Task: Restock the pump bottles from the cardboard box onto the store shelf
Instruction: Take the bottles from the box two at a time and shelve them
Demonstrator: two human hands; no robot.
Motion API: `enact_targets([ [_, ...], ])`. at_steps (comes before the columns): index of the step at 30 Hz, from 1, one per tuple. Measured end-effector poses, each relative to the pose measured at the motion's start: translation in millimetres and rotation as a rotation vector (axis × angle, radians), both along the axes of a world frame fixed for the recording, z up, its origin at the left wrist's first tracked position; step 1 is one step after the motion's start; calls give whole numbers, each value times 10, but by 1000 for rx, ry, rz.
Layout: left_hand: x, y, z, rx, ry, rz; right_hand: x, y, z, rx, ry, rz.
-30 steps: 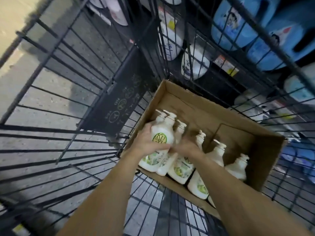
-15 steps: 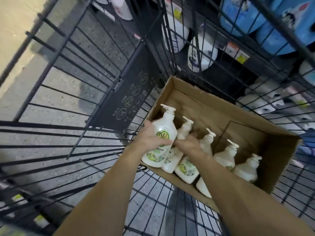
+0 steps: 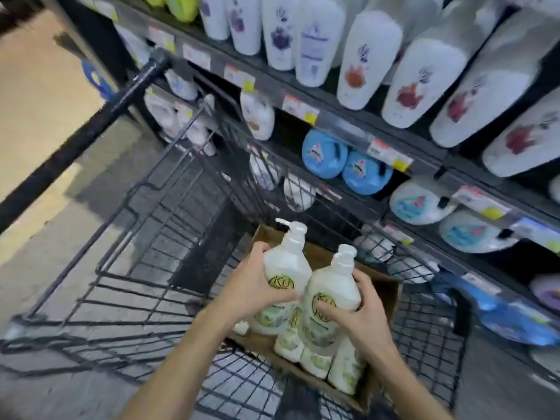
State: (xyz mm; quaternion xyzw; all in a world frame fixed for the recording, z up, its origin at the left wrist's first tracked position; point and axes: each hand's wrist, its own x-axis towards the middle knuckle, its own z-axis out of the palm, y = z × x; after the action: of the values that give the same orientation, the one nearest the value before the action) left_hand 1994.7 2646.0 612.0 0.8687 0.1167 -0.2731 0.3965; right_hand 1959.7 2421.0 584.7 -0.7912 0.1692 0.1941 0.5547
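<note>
Head view, left grip [image 3: 257,287] clamped on one pump bottle [image 3: 286,268], right grip [image 3: 357,316] clamped on another [image 3: 331,295], above cardboard box [image 3: 385,294]

Left hand [image 3: 257,286] grips one white pump bottle [image 3: 286,268]; right hand [image 3: 356,310] grips a second bottle [image 3: 331,294] touching the first; both upright above an open cardboard box [image 3: 391,295] in a black wire cart [image 3: 145,237]; more bottles [image 3: 315,359] in box; stocked shelf [image 3: 348,116] behind.
</note>
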Motion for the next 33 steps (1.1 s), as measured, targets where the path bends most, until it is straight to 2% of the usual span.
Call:
enact_targets([
  [9, 85, -1529, 1839, -104, -301, -216, -10, -1596, 1969, 39, -388, -168],
  [16, -353, -3131, 2863, -113, -527, -306, -531, -3204, 2978, 50, -680, -209],
  [24, -841, -4663, 3496, -367, -664, -269, -1251, -4755, 3765, 29, -802, -227],
  [33, -995, -5332, 3777, -497, -711, -344, -1666, -5378, 3914, -8, -800, -327],
])
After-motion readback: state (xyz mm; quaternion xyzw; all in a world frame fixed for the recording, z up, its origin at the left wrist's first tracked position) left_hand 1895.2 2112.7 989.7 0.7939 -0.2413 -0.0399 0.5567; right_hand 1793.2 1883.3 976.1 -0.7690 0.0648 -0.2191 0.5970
